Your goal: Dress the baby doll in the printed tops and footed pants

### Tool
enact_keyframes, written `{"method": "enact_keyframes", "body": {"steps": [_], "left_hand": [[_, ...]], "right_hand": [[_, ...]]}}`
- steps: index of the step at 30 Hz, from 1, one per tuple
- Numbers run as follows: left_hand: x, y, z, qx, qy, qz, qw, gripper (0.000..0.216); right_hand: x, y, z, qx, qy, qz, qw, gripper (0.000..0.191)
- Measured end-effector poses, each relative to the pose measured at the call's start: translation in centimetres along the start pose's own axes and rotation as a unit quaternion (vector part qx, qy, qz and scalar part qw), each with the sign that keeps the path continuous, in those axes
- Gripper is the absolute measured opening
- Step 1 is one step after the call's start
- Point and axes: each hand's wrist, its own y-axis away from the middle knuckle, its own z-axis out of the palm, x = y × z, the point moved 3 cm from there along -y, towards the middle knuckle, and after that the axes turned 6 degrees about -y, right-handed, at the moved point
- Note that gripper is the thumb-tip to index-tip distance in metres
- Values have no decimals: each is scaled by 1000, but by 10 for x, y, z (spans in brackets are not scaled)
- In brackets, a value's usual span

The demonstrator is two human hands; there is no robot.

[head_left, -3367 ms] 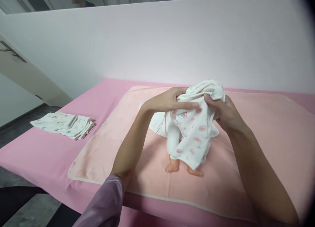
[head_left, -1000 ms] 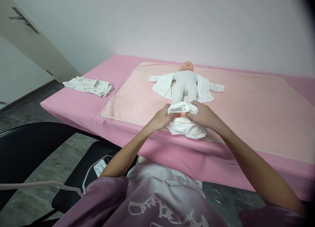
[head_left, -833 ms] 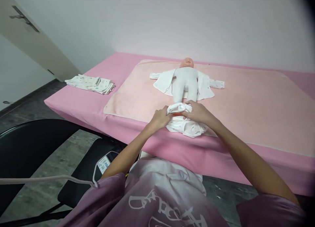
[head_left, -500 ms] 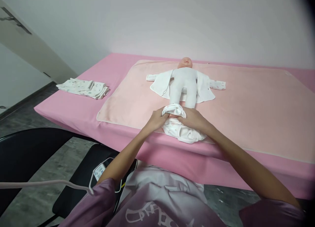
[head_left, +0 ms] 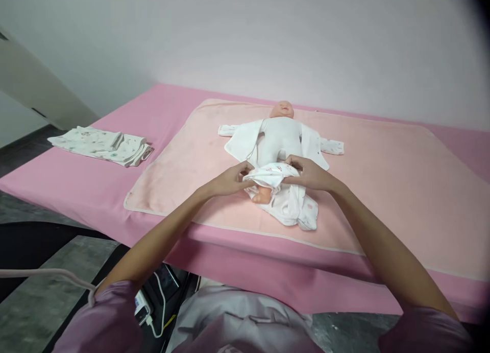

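Note:
A baby doll (head_left: 282,109) lies on its back, head toward the wall, with an open white jacket (head_left: 245,141) spread under its arms. White printed baby pants (head_left: 271,175) are bunched around its lower legs. My left hand (head_left: 231,179) pinches the left edge of the waistband. On the other side my right hand (head_left: 308,174) grips the right edge, thumb below and fingers above. One bare doll foot (head_left: 262,195) pokes out beneath the gathered cloth. The rest of the pants trails down toward the near edge.
A peach blanket (head_left: 383,189) lies under the doll on a pink-covered table (head_left: 172,100). Folded printed cloth (head_left: 101,143) rests at the left. Below the near edge are a black chair (head_left: 42,235) and a white device with a cable (head_left: 142,308).
The pants have been drawn farther up the doll's legs, and a foot now shows below the waistband. My hands have moved apart. The camera view has shifted.

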Motion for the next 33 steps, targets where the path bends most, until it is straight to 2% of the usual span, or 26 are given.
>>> {"method": "enact_keyframes", "body": {"steps": [3,6,8,11,14,17,19,24,27,30,33], "left_hand": [[14,-4,-7,-39,-59,14,997,60],[39,-25,-11,-53,-83,80,992,55],[50,-49,-10,-95,-47,111,988,48],[50,-84,-2,-186,72,93,975,44],[36,-103,7,-219,197,39,955,46],[21,-105,15,-228,247,-7,942,48],[15,-102,17,-243,251,-18,937,48],[16,-96,19,-294,208,-24,933,49],[15,-95,22,-292,206,-15,934,49],[6,-97,26,-256,259,-31,931,51],[-5,-100,30,-228,351,-52,907,55]], "right_hand": [[4,2,-4,-61,-92,6,994,53],[9,4,-1,-48,-210,5,976,56],[14,4,6,-30,-285,17,958,54],[25,3,18,-6,-346,48,937,51],[34,3,25,-1,-363,56,930,52],[41,5,27,-16,-373,49,926,56],[43,5,27,-5,-381,45,923,54],[43,-2,35,93,-398,7,913,40],[42,-4,38,111,-376,-1,920,41],[43,-2,32,68,-329,14,942,44],[45,4,21,-33,-266,29,963,41]]}}
